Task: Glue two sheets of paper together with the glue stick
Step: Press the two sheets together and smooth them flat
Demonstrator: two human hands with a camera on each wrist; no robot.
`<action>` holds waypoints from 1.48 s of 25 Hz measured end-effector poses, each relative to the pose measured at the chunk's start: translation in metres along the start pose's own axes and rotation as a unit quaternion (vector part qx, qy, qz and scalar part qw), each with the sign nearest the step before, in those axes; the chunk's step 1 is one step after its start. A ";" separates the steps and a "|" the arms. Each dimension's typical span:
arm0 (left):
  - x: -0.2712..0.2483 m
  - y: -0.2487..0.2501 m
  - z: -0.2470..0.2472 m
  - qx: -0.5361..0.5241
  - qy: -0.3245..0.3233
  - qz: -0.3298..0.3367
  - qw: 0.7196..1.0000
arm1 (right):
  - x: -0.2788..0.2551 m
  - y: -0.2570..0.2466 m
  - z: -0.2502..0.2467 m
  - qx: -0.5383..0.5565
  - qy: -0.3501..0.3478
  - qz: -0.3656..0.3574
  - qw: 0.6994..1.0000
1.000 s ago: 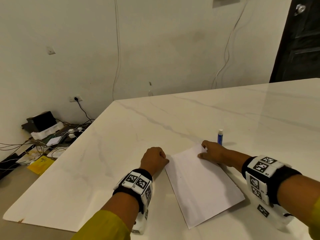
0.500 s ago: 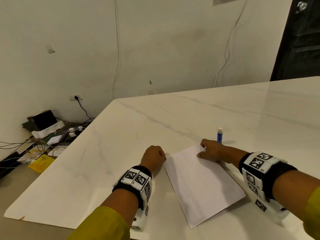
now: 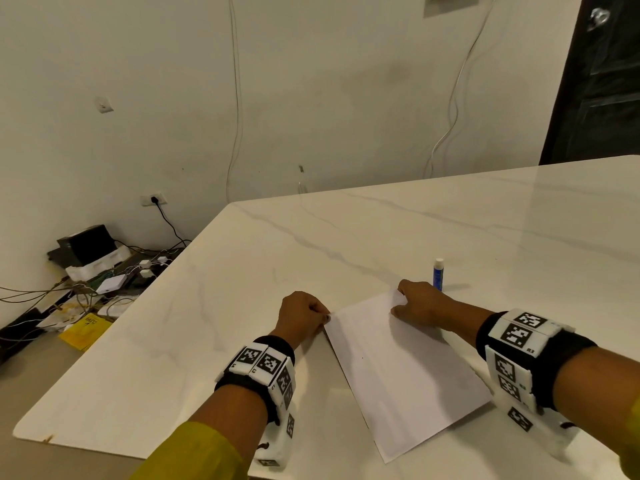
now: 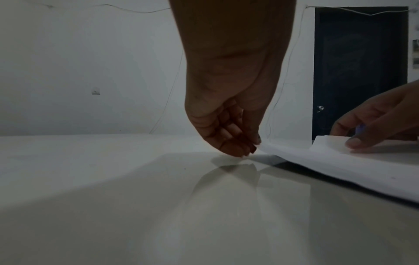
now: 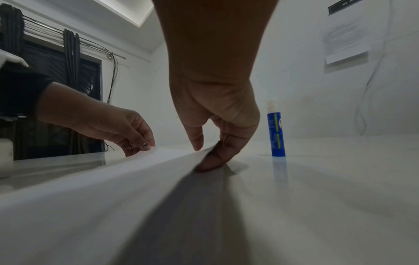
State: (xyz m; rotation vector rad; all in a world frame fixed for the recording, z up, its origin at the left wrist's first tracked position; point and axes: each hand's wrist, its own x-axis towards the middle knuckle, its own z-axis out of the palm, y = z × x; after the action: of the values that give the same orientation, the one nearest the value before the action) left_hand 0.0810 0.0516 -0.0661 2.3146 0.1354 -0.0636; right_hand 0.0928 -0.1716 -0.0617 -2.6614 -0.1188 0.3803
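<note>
The paper (image 3: pixel 398 368) is lying near the counter (image 3: pixel 381 237) front edge, its far corners being pinched: one by the left hand (image 3: pixel 303 315), one by the right hand (image 3: pixel 420 303). The glue stick (image 3: pixel 438 273) is standing capped just beyond. Gluing is judged not begun. Whether two sheets are being separated cannot be told.

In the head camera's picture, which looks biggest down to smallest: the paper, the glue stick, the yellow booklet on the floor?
1. paper
2. yellow booklet, farther off, so its real size is unsure
3. glue stick
</note>
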 end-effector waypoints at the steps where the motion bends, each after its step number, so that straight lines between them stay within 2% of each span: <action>1: -0.001 0.000 -0.001 -0.009 -0.001 -0.008 1.000 | 0.000 -0.001 -0.001 -0.009 0.012 -0.005 1.000; 5: -0.007 -0.001 -0.007 -0.064 -0.002 -0.037 0.997 | 0.001 -0.002 -0.005 0.016 0.079 -0.013 0.997; 9: -0.012 -0.005 -0.013 -0.091 -0.011 -0.037 0.995 | -0.002 -0.003 -0.003 0.066 0.133 -0.004 0.989; 12: -0.014 -0.008 -0.016 -0.085 -0.009 -0.036 0.996 | 0.000 -0.005 0.002 0.078 0.108 0.014 0.991; 14: -0.014 -0.010 -0.018 -0.081 -0.007 -0.039 0.996 | 0.003 -0.007 0.004 0.125 0.101 0.020 0.987; 19: -0.016 -0.013 -0.020 -0.084 -0.013 -0.039 0.996 | 0.005 -0.009 0.006 0.263 0.108 0.050 0.958; 24: -0.018 -0.012 -0.019 -0.073 -0.030 -0.058 0.995 | 0.012 -0.006 0.010 0.350 0.056 0.040 0.934; 30: -0.018 -0.012 -0.018 -0.117 -0.034 -0.062 0.991 | 0.009 -0.009 0.005 0.351 0.069 0.048 0.933; 37: -0.020 -0.020 -0.011 -0.101 -0.022 -0.002 0.995 | 0.007 -0.013 0.003 0.355 0.041 0.087 0.930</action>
State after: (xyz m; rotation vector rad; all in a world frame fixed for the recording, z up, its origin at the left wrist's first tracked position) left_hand 0.0592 0.0716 -0.0711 2.1095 0.1177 -0.0973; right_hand 0.0983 -0.1579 -0.0606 -1.9645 0.2411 0.2936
